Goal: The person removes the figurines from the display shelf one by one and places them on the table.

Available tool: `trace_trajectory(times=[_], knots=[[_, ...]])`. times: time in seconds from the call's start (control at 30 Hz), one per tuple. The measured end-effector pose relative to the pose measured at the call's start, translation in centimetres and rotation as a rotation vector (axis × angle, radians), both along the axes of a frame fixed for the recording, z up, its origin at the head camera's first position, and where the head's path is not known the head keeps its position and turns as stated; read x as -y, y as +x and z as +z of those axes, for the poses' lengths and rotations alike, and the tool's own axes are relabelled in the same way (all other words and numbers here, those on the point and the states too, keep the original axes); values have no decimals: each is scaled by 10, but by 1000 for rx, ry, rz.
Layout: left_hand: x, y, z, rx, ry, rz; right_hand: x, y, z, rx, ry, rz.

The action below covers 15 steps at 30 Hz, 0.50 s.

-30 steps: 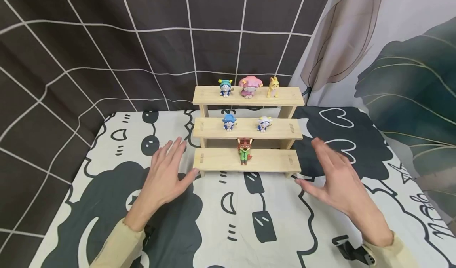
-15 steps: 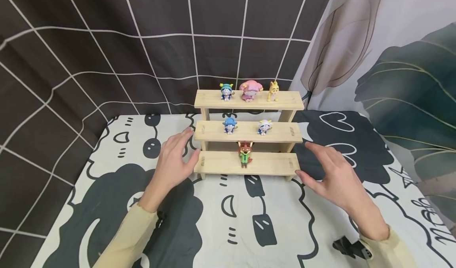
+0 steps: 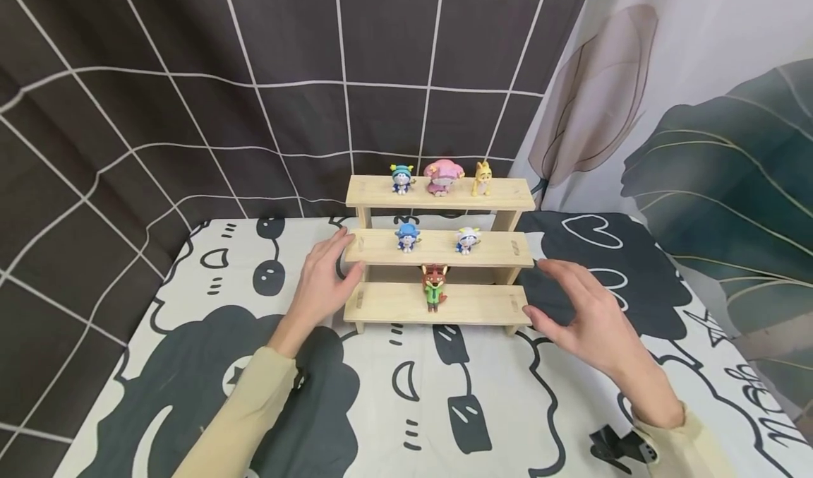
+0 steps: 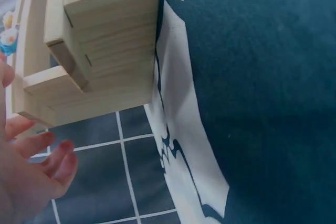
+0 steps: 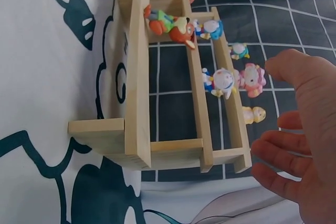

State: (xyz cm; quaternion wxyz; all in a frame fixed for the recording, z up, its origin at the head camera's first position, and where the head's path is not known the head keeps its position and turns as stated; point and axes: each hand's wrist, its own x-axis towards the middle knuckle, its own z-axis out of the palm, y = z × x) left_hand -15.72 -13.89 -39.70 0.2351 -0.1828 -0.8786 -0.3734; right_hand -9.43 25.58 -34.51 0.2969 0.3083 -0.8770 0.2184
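A three-tier wooden shelf (image 3: pixel 438 301) stands on the patterned cloth. Its top tier carries a blue-hatted figure (image 3: pixel 401 179), a pink figure (image 3: pixel 440 176) and a yellow figure (image 3: pixel 480 178). Two small blue-and-white figures (image 3: pixel 407 237) stand on the middle tier, and a fox figure (image 3: pixel 435 287) on the bottom one. My left hand (image 3: pixel 332 270) lies with straight fingers against the shelf's left end (image 4: pixel 105 61). My right hand (image 3: pixel 562 294) hovers open just off the right end (image 5: pixel 136 129), with its fingers spread (image 5: pixel 294 150) and not touching.
A black-and-white cartoon cloth (image 3: pixel 413 393) covers the table. A dark grid-patterned backdrop (image 3: pixel 254 111) hangs behind, and a leaf-print curtain (image 3: pixel 699 146) hangs at the right. The table's left edge (image 3: pixel 121 351) runs close to my left sleeve.
Both hands have moved forward and inward towards the shelf's ends. The left hand now touches the left end, and the right hand has come close to the right end.
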Motion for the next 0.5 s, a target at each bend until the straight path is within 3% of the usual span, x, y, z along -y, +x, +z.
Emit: trace_trajectory(times=[0.13,0.5], knots=[[0,-4,-5,13,17,-7,1,-5,2,3,-4,15],[-3,-6,-7,29,46,-7,3,-21,6,52,-52,62]])
